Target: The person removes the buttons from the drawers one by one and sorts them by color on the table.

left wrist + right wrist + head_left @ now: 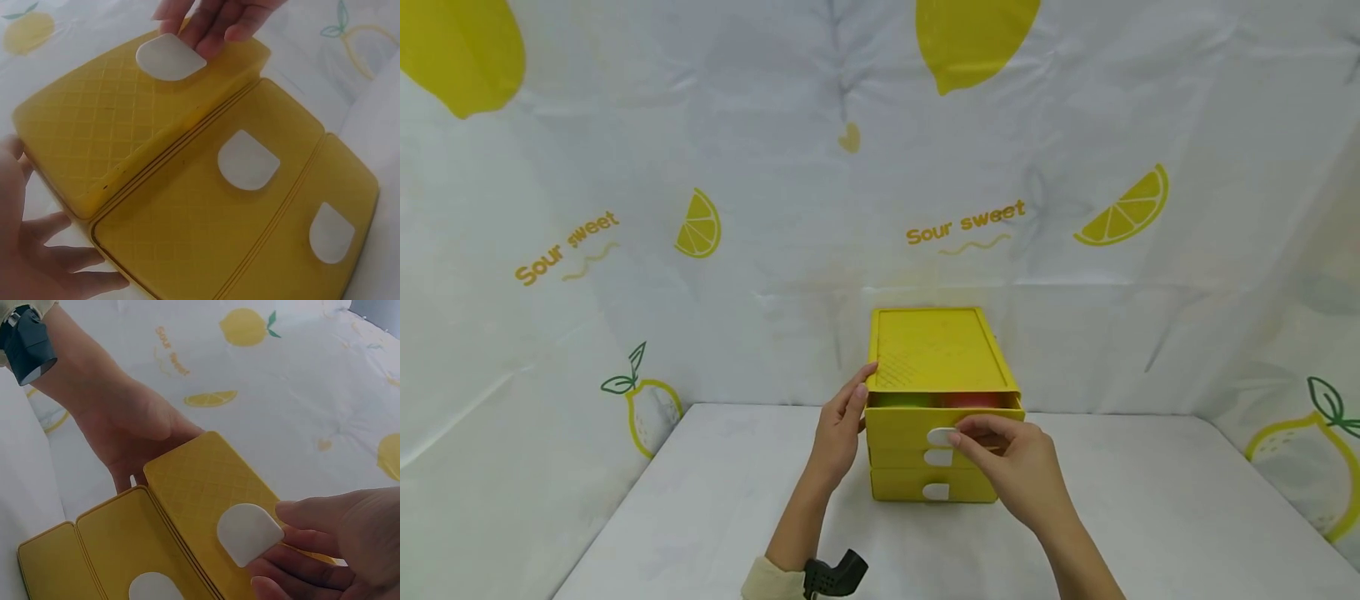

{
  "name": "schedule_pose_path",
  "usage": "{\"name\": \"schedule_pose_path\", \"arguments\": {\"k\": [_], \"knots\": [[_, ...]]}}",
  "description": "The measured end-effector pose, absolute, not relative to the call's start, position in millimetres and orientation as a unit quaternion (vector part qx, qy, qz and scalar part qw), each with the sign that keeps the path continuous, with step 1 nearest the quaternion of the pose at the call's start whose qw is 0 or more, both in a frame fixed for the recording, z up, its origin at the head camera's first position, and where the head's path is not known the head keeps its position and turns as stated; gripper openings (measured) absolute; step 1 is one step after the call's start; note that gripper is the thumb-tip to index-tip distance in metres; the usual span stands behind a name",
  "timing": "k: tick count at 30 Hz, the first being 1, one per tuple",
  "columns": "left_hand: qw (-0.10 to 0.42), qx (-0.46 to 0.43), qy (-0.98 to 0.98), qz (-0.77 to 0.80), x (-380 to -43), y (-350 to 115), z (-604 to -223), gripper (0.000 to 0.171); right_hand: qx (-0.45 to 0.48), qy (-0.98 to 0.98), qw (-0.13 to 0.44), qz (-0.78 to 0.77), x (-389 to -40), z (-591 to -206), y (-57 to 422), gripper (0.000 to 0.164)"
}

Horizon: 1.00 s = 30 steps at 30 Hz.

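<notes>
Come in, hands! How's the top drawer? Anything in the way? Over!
Right hand pinches the white tab on the top drawer. Left hand touching yellow box. Drawer partly open, green thing and red thing inside. No blockage visible.

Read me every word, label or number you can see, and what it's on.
"Sour sweet": orange lettering, left part of the white lemon-patterned sheet.
"Sour sweet": matching orange lettering, right of picture centre, same sheet.
Right wrist view: slanted lettering on the sheet, blurred, probably "Sour sweet".
Yellow three-drawer plastic box, white rounded tabs: nothing readable.
</notes>
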<state>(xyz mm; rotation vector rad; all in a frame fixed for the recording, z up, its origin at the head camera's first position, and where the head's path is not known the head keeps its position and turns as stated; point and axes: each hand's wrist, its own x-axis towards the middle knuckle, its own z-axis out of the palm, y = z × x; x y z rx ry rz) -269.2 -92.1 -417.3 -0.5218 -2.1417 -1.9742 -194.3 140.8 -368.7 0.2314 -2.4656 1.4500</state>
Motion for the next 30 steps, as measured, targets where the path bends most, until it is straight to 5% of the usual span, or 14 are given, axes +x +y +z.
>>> {"name": "schedule_pose_path", "arguments": {"k": [7,13,18,30], "knots": [[0.09,-0.17,-0.725,-0.662,-269,-93,-418,0.045,0.109,-0.854,0.133,0.49,-189,-365,144,0.014],[0.09,-0.171,-0.724,-0.662,-268,-93,-417,0.045,0.165,-0.815,0.271,0.484,-189,-365,152,0.013],[0.091,-0.174,-0.722,-0.663,-268,-92,-416,0.046,0.119,-0.792,0.358,0.479,-193,-362,160,0.017],[0.092,-0.175,-0.722,-0.663,-270,-92,-416,0.045,0.102,-0.836,0.322,0.433,-206,-375,170,0.022]]}}
